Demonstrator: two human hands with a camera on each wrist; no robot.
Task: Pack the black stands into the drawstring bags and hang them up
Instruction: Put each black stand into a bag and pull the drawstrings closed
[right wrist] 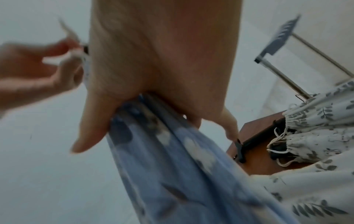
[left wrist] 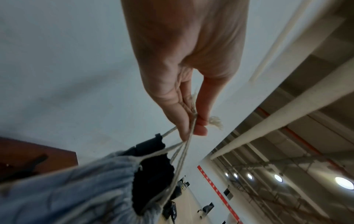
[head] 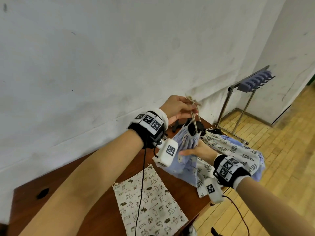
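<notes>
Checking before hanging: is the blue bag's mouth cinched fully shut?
Not fully. The blue bag is gathered, but a black stand shows through its mouth while the left hand pulls the drawstrings.

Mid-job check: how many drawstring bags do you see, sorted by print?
Blue bag, gripped by the right hand, its drawstring pinched by the left hand: 1
Cat-print bag, flat on the table: 1
Leaf-print bags, overlapping: at least 2
Total: at least 4; the pile hides any more.
</notes>
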